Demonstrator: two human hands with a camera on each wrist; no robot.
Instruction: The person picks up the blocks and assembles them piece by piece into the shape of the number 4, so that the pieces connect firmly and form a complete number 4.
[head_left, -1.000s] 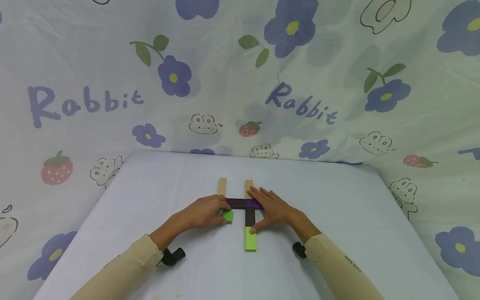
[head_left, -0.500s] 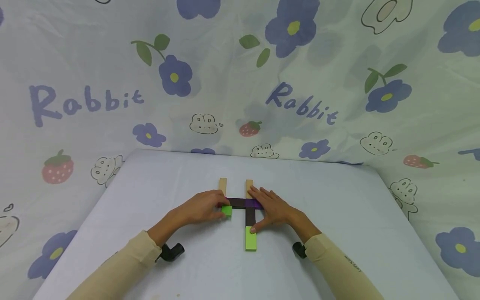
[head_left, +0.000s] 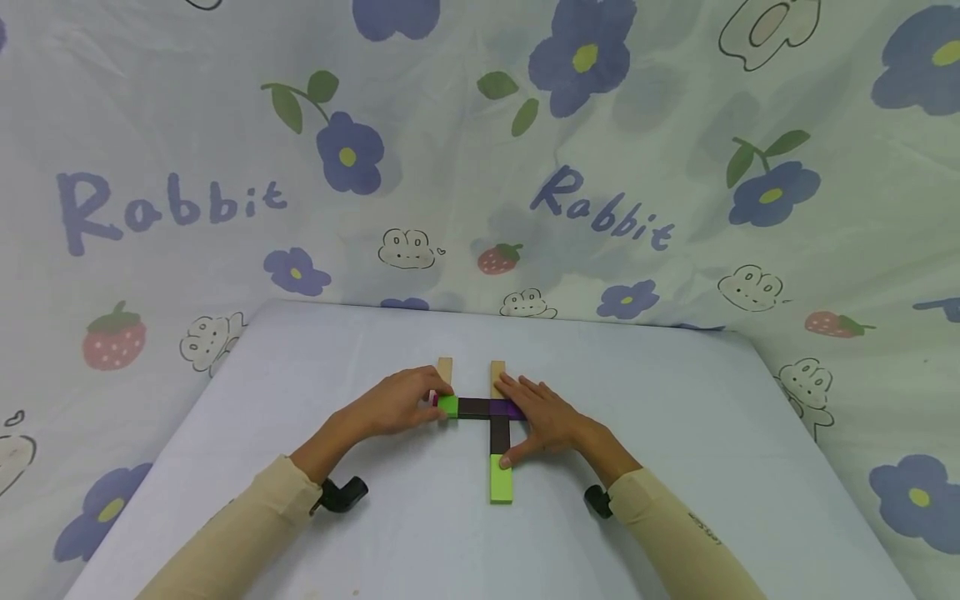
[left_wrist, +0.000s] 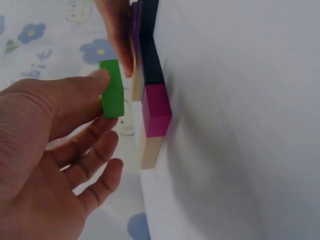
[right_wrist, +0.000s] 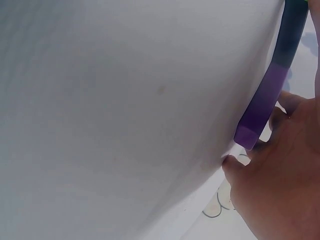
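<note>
My left hand (head_left: pixel 401 402) pinches a small green block (left_wrist: pixel 112 90) between thumb and fingers. In the left wrist view the block hangs just above a magenta block (left_wrist: pixel 156 111), with a gap between them; from the head it covers most of the magenta one. A black block (head_left: pixel 473 408) runs from there to a purple block (head_left: pixel 502 407). Fingers spread, my right hand (head_left: pixel 551 419) lies over the purple block's right part, its thumb at a lime-green block (head_left: pixel 501 487). Another black block (head_left: pixel 500 435) joins purple and lime.
Two pale wooden blocks (head_left: pixel 498 371) point away from the row toward the far edge of the white table (head_left: pixel 637 367). A printed cloth (head_left: pixel 450 167) hangs behind it. Black wrist-worn cameras (head_left: pixel 343 495) stick out under both sleeves.
My left hand has carried the green block away from me, from in front of the row to over its left end. My right hand has stayed in place.
</note>
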